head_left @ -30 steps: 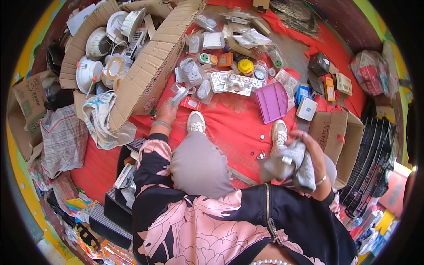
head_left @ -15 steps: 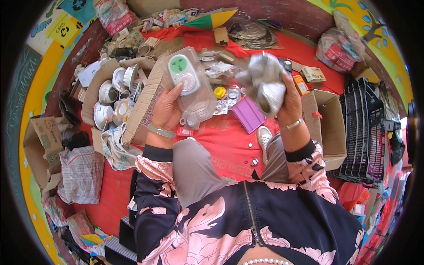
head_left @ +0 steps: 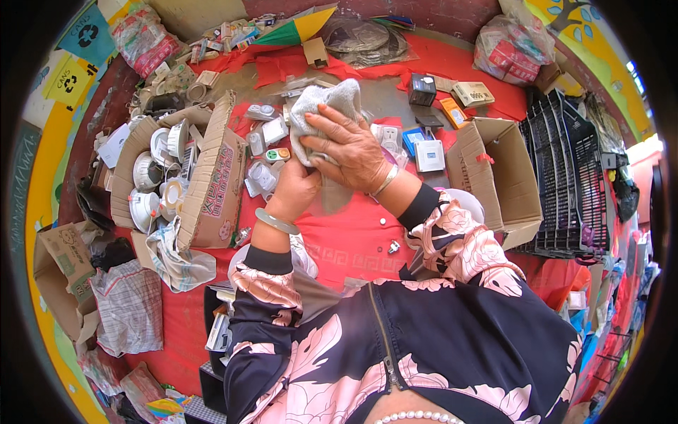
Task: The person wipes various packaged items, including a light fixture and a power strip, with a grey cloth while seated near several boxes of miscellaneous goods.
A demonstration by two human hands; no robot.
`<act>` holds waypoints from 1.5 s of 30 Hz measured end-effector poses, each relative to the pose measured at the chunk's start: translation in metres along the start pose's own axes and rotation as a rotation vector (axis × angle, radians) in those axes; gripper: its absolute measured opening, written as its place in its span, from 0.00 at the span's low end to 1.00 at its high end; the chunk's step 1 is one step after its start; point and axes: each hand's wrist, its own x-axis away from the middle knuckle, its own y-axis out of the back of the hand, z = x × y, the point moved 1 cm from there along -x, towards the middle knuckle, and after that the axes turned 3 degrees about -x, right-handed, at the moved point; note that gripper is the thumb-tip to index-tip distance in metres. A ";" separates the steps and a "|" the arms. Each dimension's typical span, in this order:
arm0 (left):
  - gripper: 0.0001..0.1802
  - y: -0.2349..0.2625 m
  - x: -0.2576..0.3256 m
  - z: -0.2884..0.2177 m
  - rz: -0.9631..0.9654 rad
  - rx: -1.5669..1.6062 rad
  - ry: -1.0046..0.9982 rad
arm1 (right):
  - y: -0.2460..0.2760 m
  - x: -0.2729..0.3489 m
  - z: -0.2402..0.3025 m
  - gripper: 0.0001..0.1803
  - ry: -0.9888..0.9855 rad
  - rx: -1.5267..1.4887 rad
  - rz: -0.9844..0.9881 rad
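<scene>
My right hand (head_left: 347, 150) presses a crumpled grey cloth (head_left: 325, 102) from above, its fingers laid together over it. Below it, my left hand (head_left: 292, 189) is closed, gripping the edge of a clear plastic package (head_left: 332, 196), which is mostly hidden behind the cloth and my hands. Left of the hands, several white plug sockets (head_left: 263, 177) lie on the red cloth floor cover, and a small piece with a green spot (head_left: 278, 154) sits close to my left fingers. A white square box (head_left: 430, 155) lies to the right.
At left, a cardboard box (head_left: 222, 180) holds several round white lamp fittings (head_left: 145, 172). To the right stand an open cardboard box (head_left: 487, 180) and black plastic crates (head_left: 565, 177). Stuffed plastic bags (head_left: 512, 49) rest along the back wall. A checked woven bag (head_left: 127, 307) lies at lower left.
My right hand has brought the grey cloth leftward onto the package in my left hand. The package has tilted and is now mostly covered. The view has shifted.
</scene>
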 end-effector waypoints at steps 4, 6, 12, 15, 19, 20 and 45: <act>0.21 0.003 -0.002 -0.002 -0.096 0.013 -0.103 | 0.000 -0.015 0.007 0.18 -0.050 0.085 -0.130; 0.22 0.000 -0.010 -0.002 -0.127 -0.068 -0.169 | -0.005 -0.016 0.006 0.19 -0.109 0.104 -0.178; 0.24 -0.009 -0.006 -0.027 -0.134 -0.414 -0.162 | -0.008 -0.019 -0.014 0.18 -0.269 -0.019 -0.328; 0.26 -0.008 -0.005 -0.012 -0.092 -0.495 -0.165 | -0.006 -0.020 -0.038 0.15 -0.496 -0.108 -0.369; 0.24 -0.004 -0.001 -0.006 0.044 0.037 0.004 | 0.023 0.008 -0.150 0.17 -0.841 -0.369 -0.544; 0.24 -0.002 0.002 -0.013 0.004 0.239 0.052 | 0.033 0.004 -0.155 0.18 -0.914 -0.534 -0.674; 0.16 0.001 -0.004 -0.008 -0.436 0.677 0.020 | -0.028 -0.004 -0.011 0.12 -0.291 -0.103 -0.142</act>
